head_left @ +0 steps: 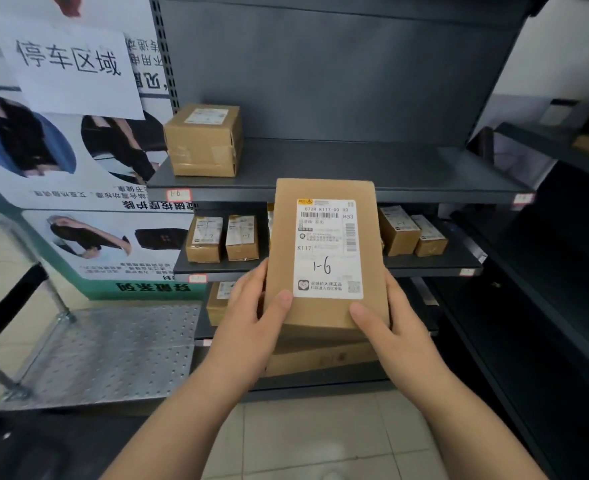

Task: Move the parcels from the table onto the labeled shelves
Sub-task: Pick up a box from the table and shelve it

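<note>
I hold a flat brown parcel (324, 188) upright in front of the dark grey shelving, its white label marked "1-6" facing me. My left hand (251, 313) grips its lower left edge and my right hand (393, 323) its lower right edge, thumbs on the front. Behind it, the upper shelf (372, 174) carries a tag reading "1-6" (178, 194) at its left front edge and one cube-shaped box (203, 140) at its left end. The shelf below (424, 263) holds several small labelled boxes (204, 239).
A metal platform cart (113, 351) with a perforated deck stands left of the shelves, against a wall of posters. Lower shelves hold more brown boxes (321, 358). A second dark shelf unit (546, 237) runs along the right. The floor is pale tile.
</note>
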